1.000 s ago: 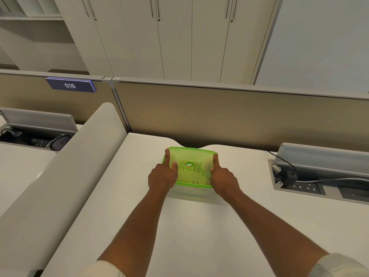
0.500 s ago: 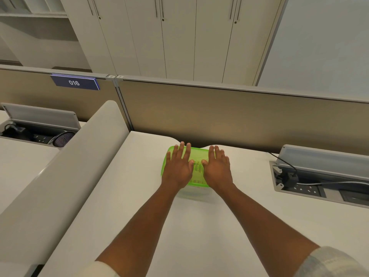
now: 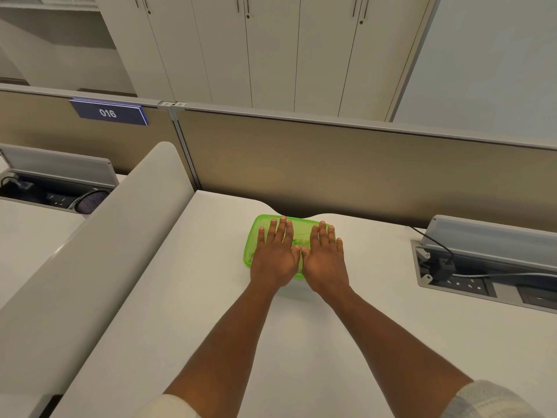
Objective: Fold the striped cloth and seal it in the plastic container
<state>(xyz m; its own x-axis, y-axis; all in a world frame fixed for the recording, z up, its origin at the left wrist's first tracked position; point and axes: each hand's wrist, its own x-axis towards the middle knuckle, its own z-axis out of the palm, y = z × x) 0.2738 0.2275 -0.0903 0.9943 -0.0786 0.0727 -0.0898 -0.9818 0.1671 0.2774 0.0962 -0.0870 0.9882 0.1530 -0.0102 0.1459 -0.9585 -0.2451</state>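
A plastic container with a translucent green lid (image 3: 252, 236) sits on the white desk (image 3: 301, 342) near its far edge. The striped cloth (image 3: 298, 241) shows faintly through the lid, in the gap between my hands. My left hand (image 3: 275, 254) lies flat, palm down, on the left half of the lid with its fingers spread. My right hand (image 3: 325, 257) lies flat on the right half, thumb touching the left thumb. Neither hand grips anything. Most of the lid and the clear base are hidden under my hands.
A brown partition (image 3: 346, 170) rises just behind the container. An open cable tray (image 3: 482, 273) with sockets and a black cord is set into the desk at right. A curved white divider (image 3: 99, 251) borders the desk at left.
My hands went from gripping the container's sides with thumbs on the lid to lying flat on top of it. The container has stayed in place.
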